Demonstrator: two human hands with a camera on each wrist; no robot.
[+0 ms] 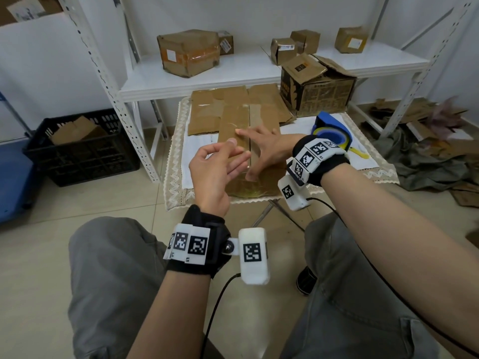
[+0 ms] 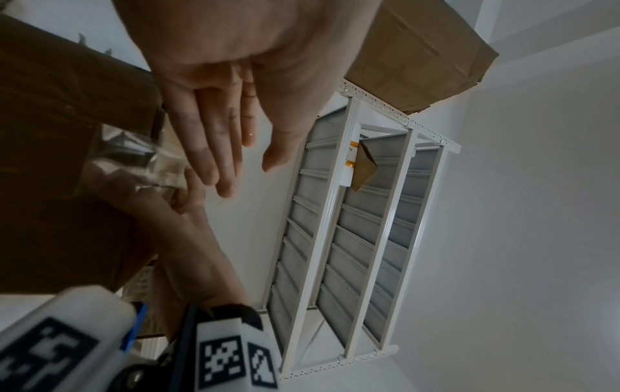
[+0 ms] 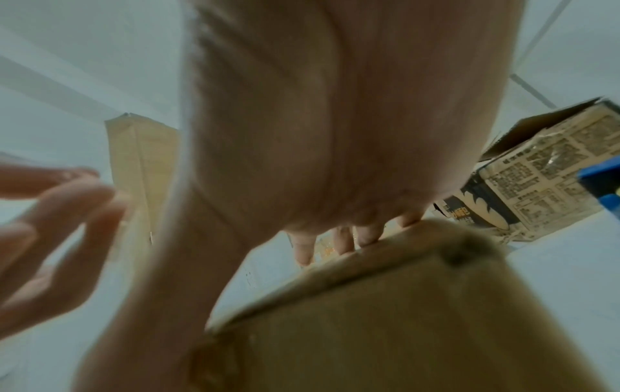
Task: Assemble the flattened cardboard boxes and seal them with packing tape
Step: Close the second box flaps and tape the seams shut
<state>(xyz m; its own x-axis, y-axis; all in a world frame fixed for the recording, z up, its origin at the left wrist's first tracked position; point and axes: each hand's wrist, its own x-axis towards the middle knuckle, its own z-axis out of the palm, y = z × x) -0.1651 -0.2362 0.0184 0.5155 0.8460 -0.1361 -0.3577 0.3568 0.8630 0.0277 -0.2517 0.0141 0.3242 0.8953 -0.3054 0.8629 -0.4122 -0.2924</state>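
Cardboard box (image 1: 255,161) sits on the little table in front of me, my right hand (image 1: 261,149) flat on its top flaps, left hand (image 1: 217,169) loose and empty, so those untaped flaps could probably spring up if I let off.

A: What crowds the right hand (image 1: 264,149) where it lies flat on the cardboard box (image 1: 255,177)?

B: The blue tape dispenser (image 1: 333,132) sits just beside its wrist, with the printed carton (image 1: 317,88) beyond that. Flattened cardboard (image 1: 233,110) covers the table ahead of the fingertips.

A: And on the thumb side?

B: The left hand (image 1: 216,172) hovers there, fingers loose. Past it, the tablecloth edge (image 1: 172,161) drops to open floor.
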